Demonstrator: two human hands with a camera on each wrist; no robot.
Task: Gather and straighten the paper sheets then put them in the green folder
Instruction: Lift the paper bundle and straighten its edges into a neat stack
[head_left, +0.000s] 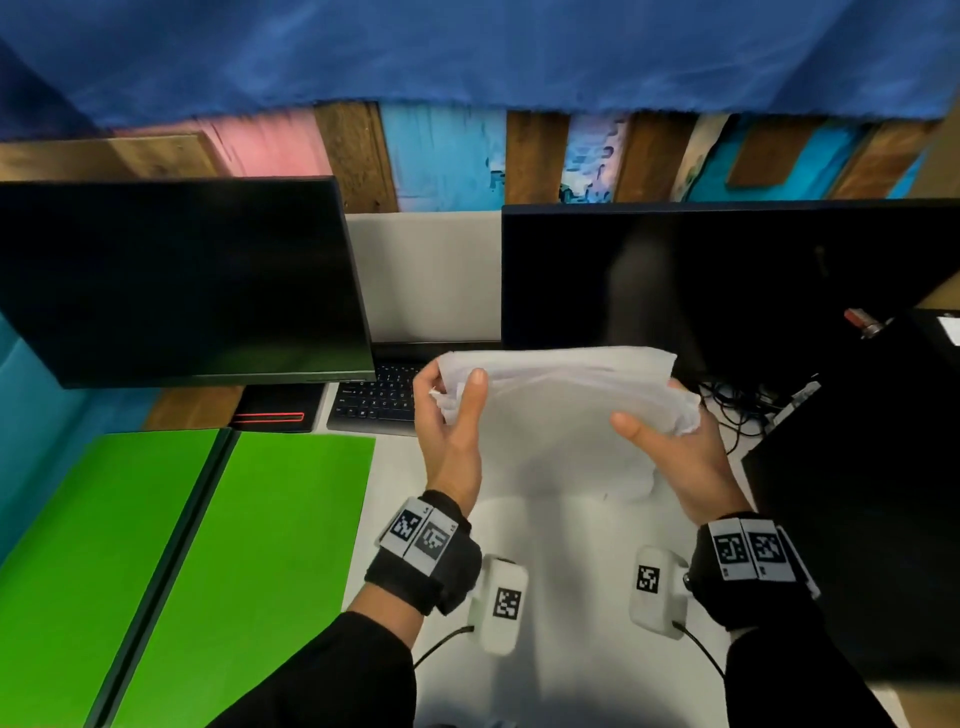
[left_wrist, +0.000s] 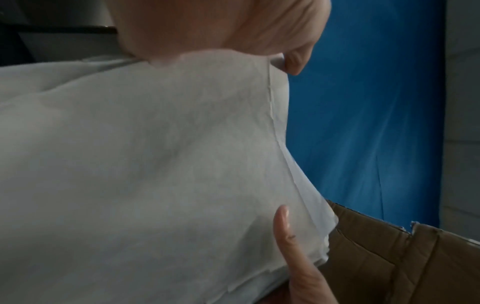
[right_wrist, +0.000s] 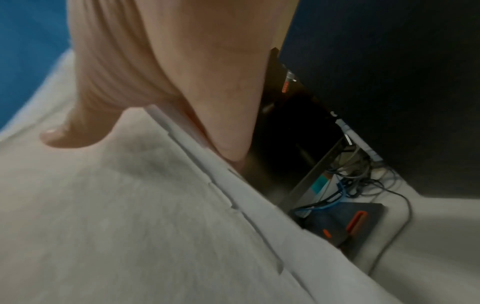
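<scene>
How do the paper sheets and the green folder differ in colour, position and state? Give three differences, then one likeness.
The paper sheets are white; the green folder is bright green. The sheets are held up off the desk by the left hand and right hand; the folder lies on it, untouched. The sheets sag and look crumpled; the folder lies flat, open. Both are thin and flat.

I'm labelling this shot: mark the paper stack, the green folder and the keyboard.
paper stack (head_left: 561, 395): head view, middle of the top sheet, between the two hands.
green folder (head_left: 270, 530): head view, bare middle of its right flap.
keyboard (head_left: 379, 397): head view, keys at its visible middle.
</scene>
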